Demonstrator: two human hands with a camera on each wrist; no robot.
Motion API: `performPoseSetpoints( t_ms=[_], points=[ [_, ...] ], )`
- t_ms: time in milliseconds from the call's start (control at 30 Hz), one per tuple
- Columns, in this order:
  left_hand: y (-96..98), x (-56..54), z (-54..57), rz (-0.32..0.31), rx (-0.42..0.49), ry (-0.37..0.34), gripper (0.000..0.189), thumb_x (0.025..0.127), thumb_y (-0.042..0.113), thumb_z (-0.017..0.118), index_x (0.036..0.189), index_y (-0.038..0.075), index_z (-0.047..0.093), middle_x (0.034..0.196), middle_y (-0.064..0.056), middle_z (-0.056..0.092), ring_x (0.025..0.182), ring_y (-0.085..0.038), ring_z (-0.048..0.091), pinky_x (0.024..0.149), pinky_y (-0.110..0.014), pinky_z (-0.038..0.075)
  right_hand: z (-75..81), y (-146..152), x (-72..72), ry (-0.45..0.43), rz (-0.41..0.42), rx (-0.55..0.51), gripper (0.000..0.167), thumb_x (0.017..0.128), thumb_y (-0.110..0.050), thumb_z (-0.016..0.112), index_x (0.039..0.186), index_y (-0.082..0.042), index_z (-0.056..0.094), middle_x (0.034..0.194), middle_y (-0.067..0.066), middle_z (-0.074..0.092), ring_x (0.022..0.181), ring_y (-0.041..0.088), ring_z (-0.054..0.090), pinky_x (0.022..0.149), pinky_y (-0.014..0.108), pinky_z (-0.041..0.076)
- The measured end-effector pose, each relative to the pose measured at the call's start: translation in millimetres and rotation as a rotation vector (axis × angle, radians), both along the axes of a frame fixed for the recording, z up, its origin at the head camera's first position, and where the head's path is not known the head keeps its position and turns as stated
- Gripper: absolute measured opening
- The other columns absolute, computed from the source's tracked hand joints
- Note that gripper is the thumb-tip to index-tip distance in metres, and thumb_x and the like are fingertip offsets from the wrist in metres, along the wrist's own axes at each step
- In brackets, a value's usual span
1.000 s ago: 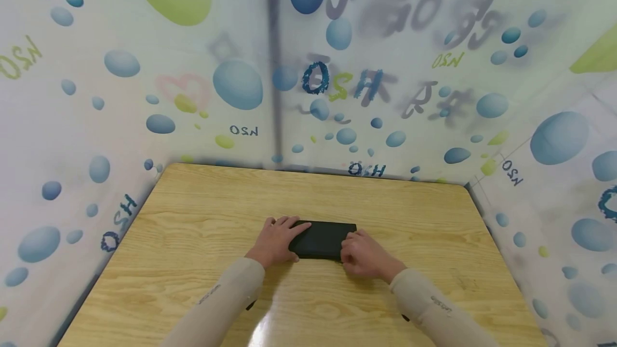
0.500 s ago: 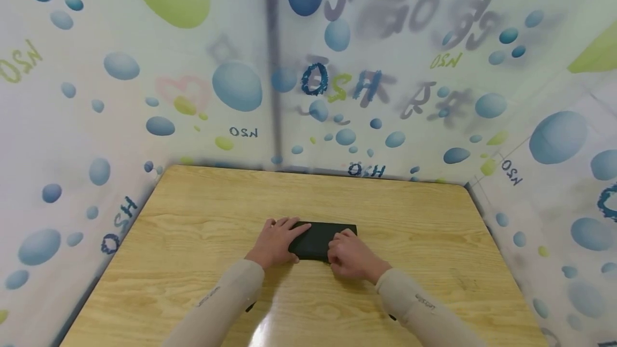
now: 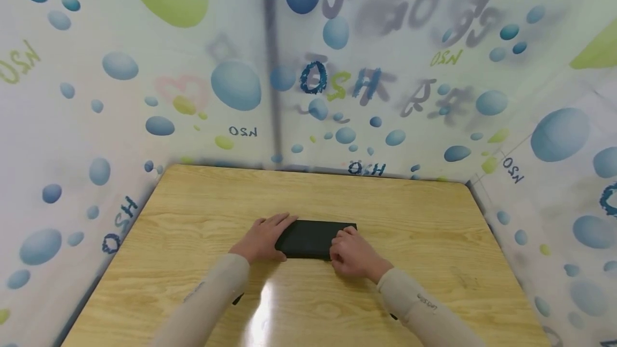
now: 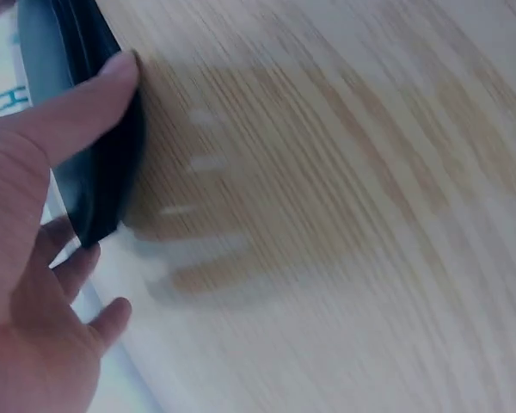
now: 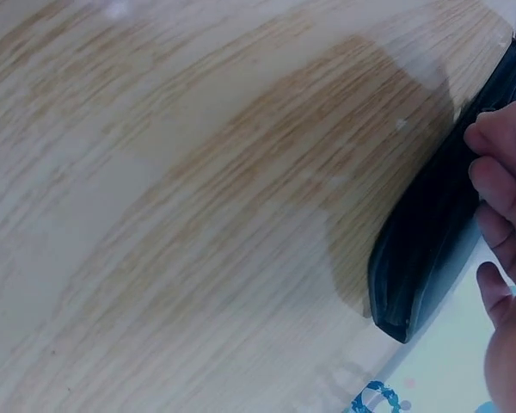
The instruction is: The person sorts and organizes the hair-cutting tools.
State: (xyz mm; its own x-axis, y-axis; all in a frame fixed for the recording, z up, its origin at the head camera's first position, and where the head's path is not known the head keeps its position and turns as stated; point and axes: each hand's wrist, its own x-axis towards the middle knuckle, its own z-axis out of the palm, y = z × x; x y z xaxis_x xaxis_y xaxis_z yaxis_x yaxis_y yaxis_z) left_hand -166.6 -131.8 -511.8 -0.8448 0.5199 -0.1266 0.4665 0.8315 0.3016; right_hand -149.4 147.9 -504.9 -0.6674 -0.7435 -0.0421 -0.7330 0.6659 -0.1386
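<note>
A flat black zip case (image 3: pixel 308 240) lies lengthwise on the wooden table in the head view. My left hand (image 3: pixel 260 237) grips its left end, the thumb (image 4: pixel 82 112) lying across the near side and the fingers reaching behind. Lines like a zip run along that side of the case (image 4: pixel 125 172) in the left wrist view. At the near right edge, my right hand (image 3: pixel 355 255) has its fingers curled, and thumb and forefinger pinch at the zip line. In the right wrist view the case (image 5: pixel 426 232) shows its right end; the fingertips mostly hide what they pinch.
The wooden table (image 3: pixel 308 191) has rounded far corners. Patterned walls (image 3: pixel 385 68) with blue and green drops stand behind and along both sides. Light glares off the tabletop in front of the left hand.
My right hand has slid left along the near edge of the case, then stayed about there. Lately my left hand has shifted left, its forefinger coming off the top. The case's left end now shows.
</note>
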Motion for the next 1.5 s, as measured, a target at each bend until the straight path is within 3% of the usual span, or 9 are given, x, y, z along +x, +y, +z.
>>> performPoseSetpoints(
  t_ms=[367, 733, 1033, 1500],
  points=[
    [-10.5, -1.0, -8.4, -0.017, 0.049, -0.009, 0.088, 0.078, 0.042, 0.08, 0.152, 0.027, 0.035, 0.155, -0.004, 0.037, 0.142, -0.027, 0.037, 0.111, -0.055, 0.033, -3.2, -2, 3.2, 0.019, 0.007, -0.005, 0.017, 0.086, -0.026, 0.068, 0.069, -0.024, 0.065, 0.067, -0.016, 0.048, 0.074, 0.008, 0.044, 0.092, 0.039, 0.039],
    [-8.9, 4.1, -2.3, -0.013, 0.029, 0.04, 0.086, 0.077, 0.042, 0.081, 0.15, 0.026, 0.039, 0.152, -0.005, 0.042, 0.139, -0.027, 0.042, 0.109, -0.056, 0.034, -10.6, -6, 7.0, 0.073, 0.01, -0.065, 0.015, 0.085, -0.026, 0.068, 0.069, -0.026, 0.065, 0.066, -0.017, 0.046, 0.074, 0.007, 0.044, 0.092, 0.039, 0.039],
    [-8.1, 3.3, -3.6, -0.016, 0.023, 0.062, 0.086, 0.076, 0.044, 0.081, 0.15, 0.025, 0.04, 0.15, -0.004, 0.044, 0.137, -0.028, 0.044, 0.107, -0.055, 0.035, -11.9, -15, 8.0, 0.083, 0.002, -0.09, 0.019, 0.084, -0.024, 0.067, 0.066, -0.026, 0.062, 0.065, -0.016, 0.046, 0.074, 0.008, 0.044, 0.094, 0.041, 0.04],
    [-7.1, 2.2, -2.2, -0.012, 0.011, 0.057, 0.087, 0.074, 0.046, 0.082, 0.149, 0.025, 0.042, 0.149, -0.004, 0.046, 0.136, -0.028, 0.045, 0.108, -0.055, 0.034, -14.2, -17, 9.1, 0.086, -0.048, -0.112, 0.017, 0.085, -0.024, 0.065, 0.068, -0.025, 0.064, 0.066, -0.015, 0.049, 0.077, 0.008, 0.046, 0.095, 0.04, 0.038]
  ],
)
